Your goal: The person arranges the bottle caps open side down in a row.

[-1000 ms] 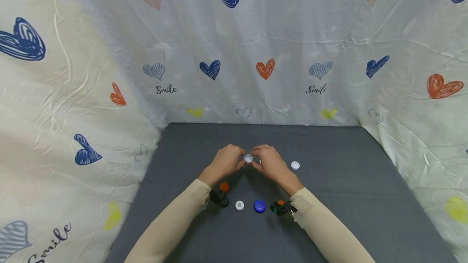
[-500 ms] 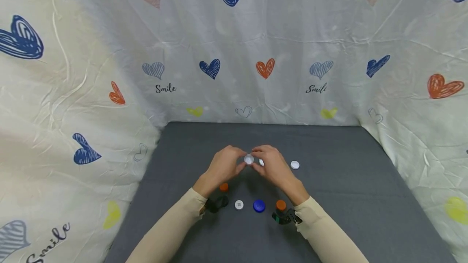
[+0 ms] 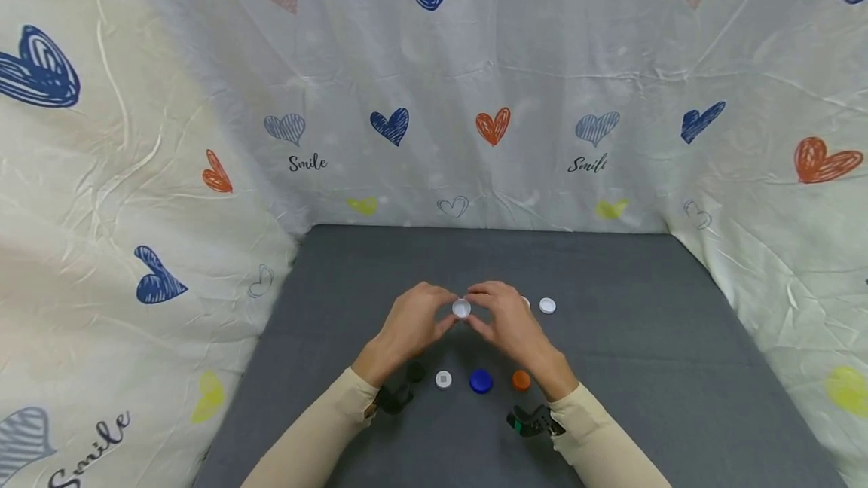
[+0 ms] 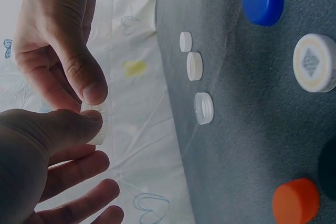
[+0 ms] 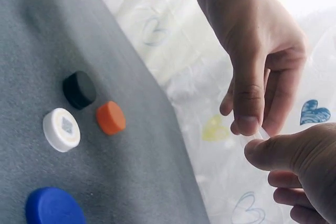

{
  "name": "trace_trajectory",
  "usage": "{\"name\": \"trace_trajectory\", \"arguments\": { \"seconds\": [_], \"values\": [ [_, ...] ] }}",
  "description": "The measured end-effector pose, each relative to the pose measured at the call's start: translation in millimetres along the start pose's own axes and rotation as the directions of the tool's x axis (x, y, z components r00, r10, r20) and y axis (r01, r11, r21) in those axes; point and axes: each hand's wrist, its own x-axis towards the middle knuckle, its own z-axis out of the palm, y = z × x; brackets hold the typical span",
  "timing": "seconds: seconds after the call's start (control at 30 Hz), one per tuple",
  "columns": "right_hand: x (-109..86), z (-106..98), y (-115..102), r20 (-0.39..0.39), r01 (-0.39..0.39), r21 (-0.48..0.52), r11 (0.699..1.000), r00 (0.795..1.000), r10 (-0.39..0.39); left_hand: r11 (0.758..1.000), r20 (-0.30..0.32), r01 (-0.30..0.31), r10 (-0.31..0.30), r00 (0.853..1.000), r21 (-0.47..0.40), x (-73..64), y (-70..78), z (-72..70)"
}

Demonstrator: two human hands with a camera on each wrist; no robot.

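Near the middle of the table, my left hand (image 3: pixel 415 316) and right hand (image 3: pixel 503 318) meet at a whitish, translucent bottle cap (image 3: pixel 461 309). Both pinch it between thumb and fingers from opposite sides, holding it above the cloth. Its open, hollow side shows in the head view, and the ribbed side (image 4: pixel 101 124) in the left wrist view, partly behind the left thumb (image 4: pixel 84 121). In the right wrist view the left hand (image 5: pixel 257 51) comes from above and the right thumb (image 5: pixel 268 150) presses from the right.
Bottle caps lie on the grey cloth (image 3: pixel 610 367): black (image 3: pixel 415 372), white with a printed square (image 3: pixel 444 379), blue (image 3: pixel 481 381) and orange (image 3: pixel 521 380) in front. Another orange cap (image 5: pixel 111 117) is under the left arm. White caps (image 3: pixel 547 306) lie to the right.
Both hands have come slightly nearer the body with the cap between them. The left arm now covers one orange cap; the right arm has uncovered the other.
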Motion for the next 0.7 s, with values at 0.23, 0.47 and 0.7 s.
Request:
{"name": "trace_trajectory", "arguments": {
  "seconds": [0.23, 0.47, 0.7],
  "values": [
    [-10.0, 5.1, -1.0, -0.045, 0.028, 0.052, 0.998, 0.999, -0.026, 0.999, -0.012, -0.027, 0.027, 1.0, -0.017, -9.1, 2.8, 0.6],
    [-15.4, 6.2, -1.1, -0.06, 0.06, 0.061, 0.996, 0.997, -0.056, 0.998, -0.031, -0.048, 0.048, 0.998, -0.029, -15.5, 1.9, 4.2],
    [-16.6, 5.3, -2.4, -0.06, 0.07, 0.065, 0.995, 0.996, -0.066, 0.996, -0.084, -0.084, 0.08, 0.993, -0.037, -19.7, 1.5, 5.7]
  ]
}}
